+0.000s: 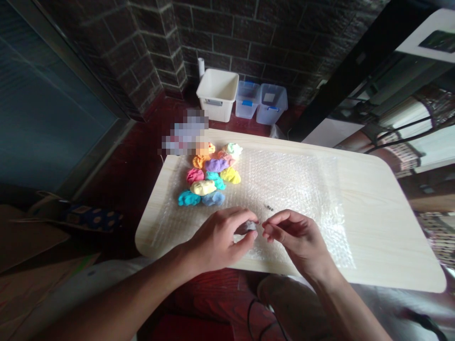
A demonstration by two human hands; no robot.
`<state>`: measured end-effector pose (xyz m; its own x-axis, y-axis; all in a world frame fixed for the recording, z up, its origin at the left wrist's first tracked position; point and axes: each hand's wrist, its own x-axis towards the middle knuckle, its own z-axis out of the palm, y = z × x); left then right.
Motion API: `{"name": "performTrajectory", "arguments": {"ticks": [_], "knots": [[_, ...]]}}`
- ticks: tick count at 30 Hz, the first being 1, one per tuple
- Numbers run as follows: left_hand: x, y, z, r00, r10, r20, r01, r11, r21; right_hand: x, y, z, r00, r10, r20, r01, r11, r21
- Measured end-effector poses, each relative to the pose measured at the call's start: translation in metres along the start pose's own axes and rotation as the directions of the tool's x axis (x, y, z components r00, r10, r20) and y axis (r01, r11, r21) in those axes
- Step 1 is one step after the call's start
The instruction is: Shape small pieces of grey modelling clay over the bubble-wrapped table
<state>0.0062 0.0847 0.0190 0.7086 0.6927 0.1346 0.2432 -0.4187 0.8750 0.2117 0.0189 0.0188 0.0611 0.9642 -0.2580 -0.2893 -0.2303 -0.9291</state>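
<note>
My left hand (222,234) is closed around a dark grey lump of modelling clay (248,227), held between thumb and fingers above the bubble wrap (284,184). Close beside it, my right hand (293,234) pinches thumb and fingertips together; whatever is between them is too small to make out. Several tiny dark pieces (269,207) lie on the wrap just beyond my fingers. To the left are several soft lumps of coloured clay, among them a pale yellow lump (203,187), a purple lump (216,165), a red lump (195,176) and a blue-grey lump (213,199).
The pale wooden table (384,213) has rounded corners. Behind it, on the dark red floor, stand a white bin (217,104) and two clear plastic boxes, one a clear box with a blue latch (272,111). A brick wall (249,33) rises behind. Cardboard (31,265) lies at the left.
</note>
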Motion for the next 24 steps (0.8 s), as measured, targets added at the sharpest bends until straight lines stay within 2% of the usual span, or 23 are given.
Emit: {"name": "performTrajectory", "arguments": {"ticks": [5, 8, 13, 17, 20, 24], "knots": [[0.0003, 0.0024, -0.0002, 0.998, 0.053, -0.014, -0.054, 0.997, -0.049, -0.0008, 0.0010, 0.0045, 0.999, -0.043, -0.008, 0.042, 0.998, -0.038], [0.0009, 0.0053, -0.0013, 0.998, 0.063, -0.021, -0.065, 0.994, -0.084, -0.0012, 0.0010, 0.0069, 0.997, -0.076, 0.006, 0.076, 0.990, -0.123], [0.0009, 0.0075, -0.0029, 0.996, 0.084, 0.000, -0.083, 0.992, -0.096, -0.0028, 0.0018, 0.0057, 0.979, -0.203, 0.013, 0.198, 0.938, -0.286], [-0.0005, 0.0061, -0.0023, 0.998, 0.058, 0.004, -0.057, 0.996, -0.069, -0.0055, 0.0017, 0.0052, 0.980, -0.197, 0.024, 0.193, 0.912, -0.361], [-0.0003, 0.0042, -0.0014, 1.000, 0.014, -0.025, -0.015, 0.999, -0.036, -0.0063, 0.0005, 0.0066, 0.989, -0.149, -0.019, 0.135, 0.935, -0.329], [0.0009, -0.0001, 0.0003, 0.999, -0.017, -0.045, 0.018, 1.000, 0.022, -0.0038, -0.0024, 0.0072, 0.992, -0.088, -0.092, 0.075, 0.988, -0.134]]}}
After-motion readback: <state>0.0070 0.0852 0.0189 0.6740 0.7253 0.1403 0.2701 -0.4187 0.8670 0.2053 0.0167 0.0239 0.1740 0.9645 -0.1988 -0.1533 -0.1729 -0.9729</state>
